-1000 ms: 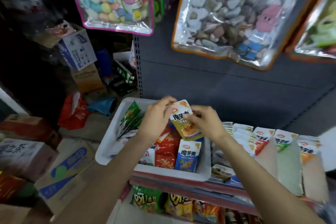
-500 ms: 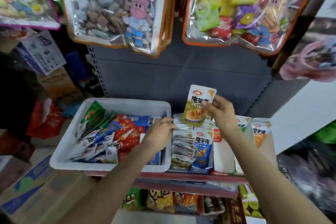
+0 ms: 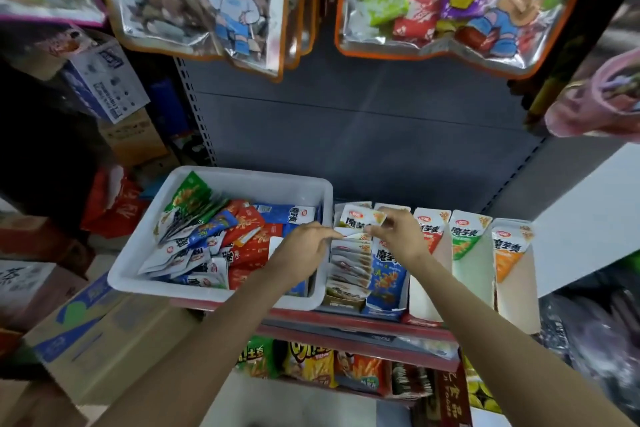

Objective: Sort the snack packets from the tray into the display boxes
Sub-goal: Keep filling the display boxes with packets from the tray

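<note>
Tray [image 3: 145,253], white plastic, on the shelf [image 3: 346,324]; holds a loose heap of green, red and blue snack packets [image 3: 221,236]. Display boxes [image 3: 472,253] stand in a row just right of the tray, the nearest packed with upright packets. Yellow-brown packet [image 3: 358,218] sits at the back of that nearest box, right hand [image 3: 398,236] pinching its top corner. Left hand [image 3: 304,253], over the tray's right rim, pinches the top of a packet in the same box.
</note>
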